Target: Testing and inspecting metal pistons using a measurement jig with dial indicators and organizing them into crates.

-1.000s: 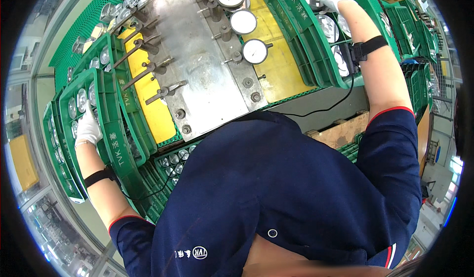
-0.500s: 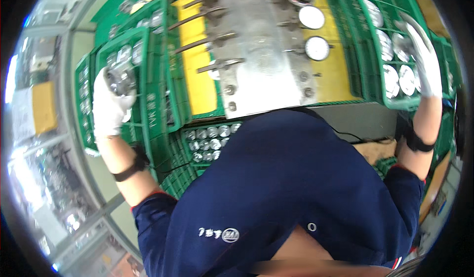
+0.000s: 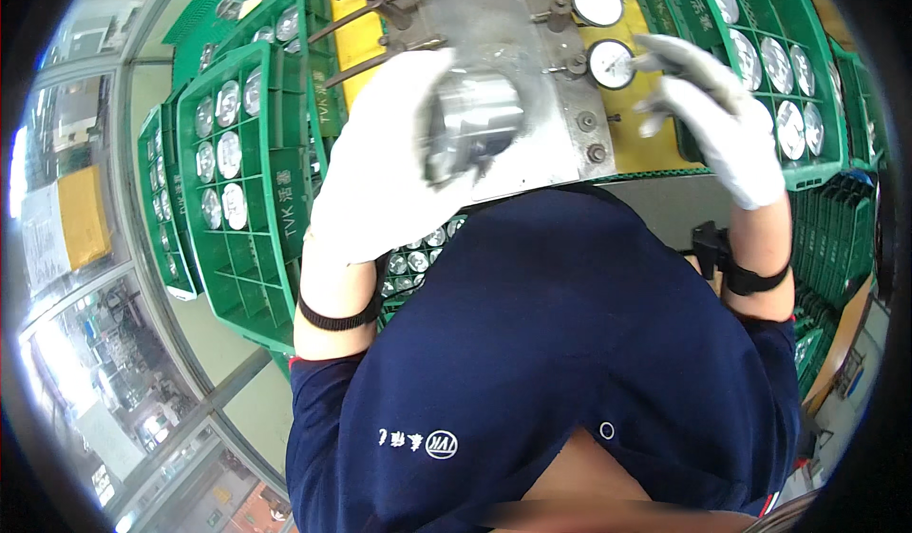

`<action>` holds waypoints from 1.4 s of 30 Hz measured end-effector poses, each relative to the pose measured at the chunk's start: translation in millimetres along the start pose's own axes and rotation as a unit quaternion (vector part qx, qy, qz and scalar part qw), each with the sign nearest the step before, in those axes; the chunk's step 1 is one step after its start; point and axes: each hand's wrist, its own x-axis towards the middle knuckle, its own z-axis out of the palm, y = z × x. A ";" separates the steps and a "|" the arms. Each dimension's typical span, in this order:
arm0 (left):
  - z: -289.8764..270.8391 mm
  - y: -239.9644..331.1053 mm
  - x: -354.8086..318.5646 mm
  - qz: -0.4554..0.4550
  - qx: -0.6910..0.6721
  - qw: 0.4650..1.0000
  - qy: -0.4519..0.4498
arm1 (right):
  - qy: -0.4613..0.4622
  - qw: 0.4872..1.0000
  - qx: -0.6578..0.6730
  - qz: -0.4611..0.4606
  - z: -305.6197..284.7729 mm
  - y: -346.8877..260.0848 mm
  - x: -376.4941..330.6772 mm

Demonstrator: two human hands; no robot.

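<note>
My left hand [image 3: 375,167], in a white glove, grips a shiny metal piston [image 3: 489,105] over the near part of the steel plate [image 3: 546,158]. Motion blurs the piston, and the glove covers part of it. To the right, my gloved right hand [image 3: 712,124] hangs open with its fingers spread and nothing in them. Its fingertips are close to a round white dial gauge [image 3: 611,64] at the plate's right side. Farther off is a second dial gauge [image 3: 598,3].
A green divided crate [image 3: 255,295] at left holds several pistons, some cells bare. Another green crate [image 3: 819,174] with pistons stands at right. Rods with clamps [image 3: 356,22] stick out left of the plate. Yellow sheet [image 3: 638,148] lies beside it. More pistons [image 3: 410,262] sit below the table edge.
My left hand has come from the left crate to the plate with a piston. My right hand has left the right crate and moved inward, toward the dial gauges.
</note>
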 end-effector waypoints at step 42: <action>75.8 -16.3 17.3 -0.068 -0.067 0.995 0.016 | -0.206 0.942 0.111 0.240 66.9 46.2 8.3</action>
